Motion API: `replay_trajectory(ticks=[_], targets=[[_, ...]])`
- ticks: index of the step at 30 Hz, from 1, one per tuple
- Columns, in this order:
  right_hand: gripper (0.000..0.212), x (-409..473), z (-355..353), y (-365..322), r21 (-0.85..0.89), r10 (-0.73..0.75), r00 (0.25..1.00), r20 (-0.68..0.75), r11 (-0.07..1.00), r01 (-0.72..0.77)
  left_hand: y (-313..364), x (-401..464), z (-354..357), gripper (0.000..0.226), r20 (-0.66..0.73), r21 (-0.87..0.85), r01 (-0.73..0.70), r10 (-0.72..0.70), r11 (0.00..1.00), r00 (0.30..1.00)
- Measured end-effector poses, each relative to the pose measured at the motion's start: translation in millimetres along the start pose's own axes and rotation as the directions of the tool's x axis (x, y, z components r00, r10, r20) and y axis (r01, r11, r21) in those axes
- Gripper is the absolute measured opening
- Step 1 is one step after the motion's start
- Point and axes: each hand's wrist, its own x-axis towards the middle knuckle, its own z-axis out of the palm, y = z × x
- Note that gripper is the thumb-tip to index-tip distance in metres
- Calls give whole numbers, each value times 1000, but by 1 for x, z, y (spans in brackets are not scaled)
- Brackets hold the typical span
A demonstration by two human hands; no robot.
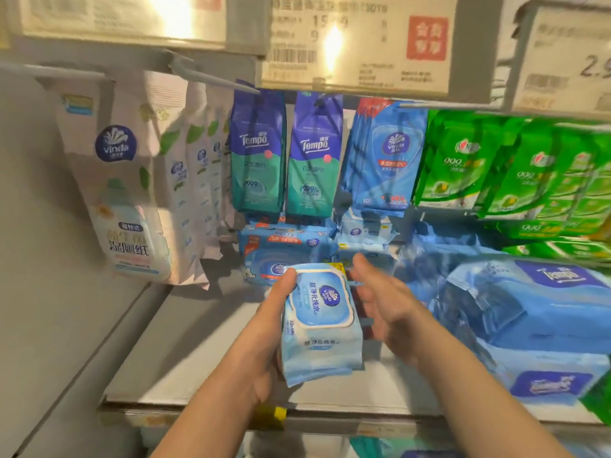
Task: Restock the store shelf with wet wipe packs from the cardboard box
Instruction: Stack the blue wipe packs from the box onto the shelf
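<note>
A light blue wet wipe pack (319, 322) with a white flip lid is held above the grey shelf board (198, 352). My left hand (267, 338) grips its left side, thumb at the top corner. On the pack's right, my right hand (380, 302) has its fingers spread, palm against or just beside the pack; whether it touches is unclear. Similar blue packs (281, 256) lie stacked at the back of the shelf, just beyond the held one. The cardboard box is out of view.
Tall white Vinda bags (129, 200) hang at the left. Tempo pouches (284, 160), blue packs (383, 157) and green packs (496, 166) hang from pegs at the back. Large blue Tempo packs (535, 305) fill the shelf's right. Price labels (357, 44) run overhead.
</note>
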Motion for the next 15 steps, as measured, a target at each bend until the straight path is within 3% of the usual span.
replay_trajectory(ticks=[2, 4, 6, 9, 11, 12, 13, 15], targets=[[49, -19, -4, -4, -71, 38, 986, 161, 997, -26, -9, 10, 3, 68, -36, 35, -19, 20, 999, 999], [55, -26, -13, -1, -85, 44, 985, 168, 996, -30, -16, 17, 7, 84, -84, 96, -53, 61, 994, 995], [55, -25, -27, 4, -26, 49, 989, 137, 999, -46, -24, 23, 6, 71, -163, 125, -111, 131, 986, 978], [64, -14, -43, 9, 61, -7, 998, -62, 998, 11, -28, 31, -3, 58, -331, 240, -207, 280, 948, 901], [62, -3, -49, 7, -194, -167, 956, -243, 973, 121, -26, 34, -14, 52, -404, 258, -253, 343, 932, 848], [62, 5, -51, 7, -404, -283, 914, -290, 902, 152, -25, 33, -19, 47, -427, 242, -277, 358, 930, 830], [64, 12, -52, 9, -623, -415, 870, -268, 763, 172, -24, 33, -24, 42, -439, 223, -295, 366, 929, 820], [61, 26, -54, 12, -910, -559, 827, -53, 368, 190, -22, 32, -29, 30, -426, 203, -340, 395, 918, 814]])
